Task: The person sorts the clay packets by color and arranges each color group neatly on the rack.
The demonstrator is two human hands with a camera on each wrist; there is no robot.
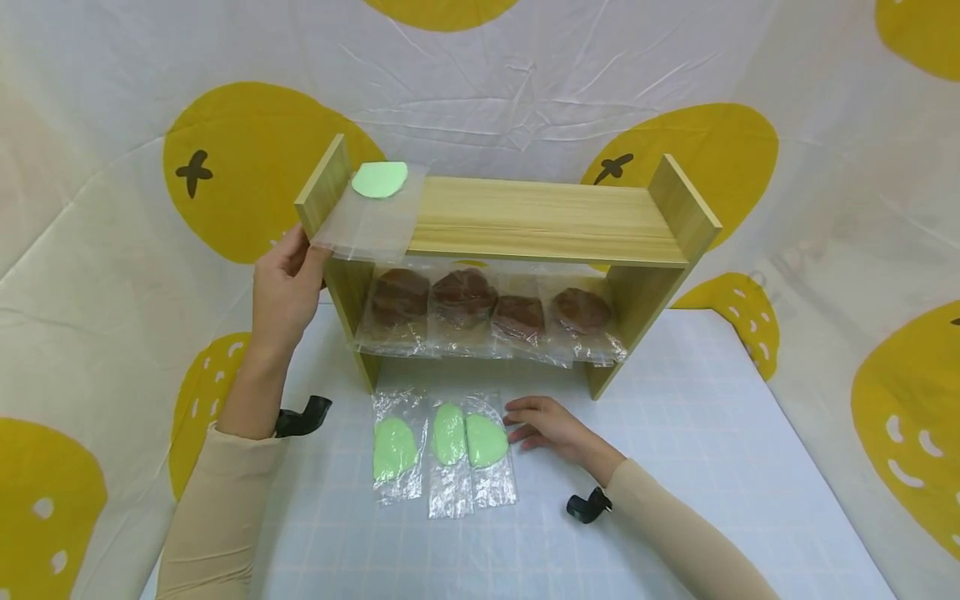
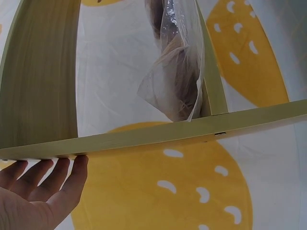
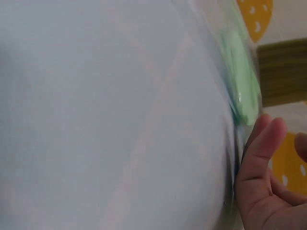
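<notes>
My left hand [image 1: 287,283] is at the left side panel of a small wooden shelf [image 1: 540,217]; in the left wrist view its fingers [image 2: 60,179] stretch out and touch the panel's outer face. Beside it, a clear bag with a pale green flat piece [image 1: 380,180] lies at the left end of the top board, overhanging the front edge. My right hand [image 1: 553,429] is just above the table, fingers loosely bent, holding nothing. It is right next to the rightmost of three bagged green pieces [image 1: 487,442]. The others are a middle piece [image 1: 449,434] and a left piece [image 1: 394,450].
On the lower board stand several clear bags with dark brown pieces [image 1: 462,297], their edges overhanging the front. Below is a table with a pale checked cloth [image 1: 675,433]. A white curtain with yellow shapes [image 1: 517,100] hangs behind the shelf. Each wrist wears a black mount [image 1: 303,417].
</notes>
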